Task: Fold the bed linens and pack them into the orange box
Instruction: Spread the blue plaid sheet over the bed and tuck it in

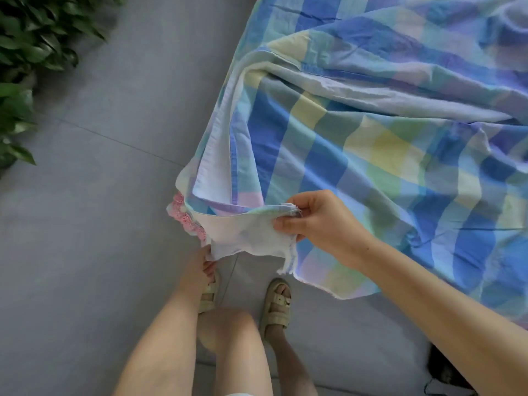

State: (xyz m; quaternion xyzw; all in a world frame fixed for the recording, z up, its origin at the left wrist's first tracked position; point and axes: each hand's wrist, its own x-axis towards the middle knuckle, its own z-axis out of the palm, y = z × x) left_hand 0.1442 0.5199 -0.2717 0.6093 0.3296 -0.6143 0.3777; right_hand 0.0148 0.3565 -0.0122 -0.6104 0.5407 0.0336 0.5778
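One large blue-yellow-green checked sheet [371,144] sprawls across the right and far side, its near-left corner turned to the pale underside. The right hand [323,221] pinches that corner's edge — the left hand [204,260], lower left, grips its tip beside a pink lace trim [185,218].

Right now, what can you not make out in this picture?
Head view:
Orange box: not in the frame at all.
Left hand: fingers hidden under the checked sheet corner; grip unclear.
Pink lace-edged cloth: mostly covered by the sheet.
Dark object at bottom right: cut off by the right forearm and frame edge.
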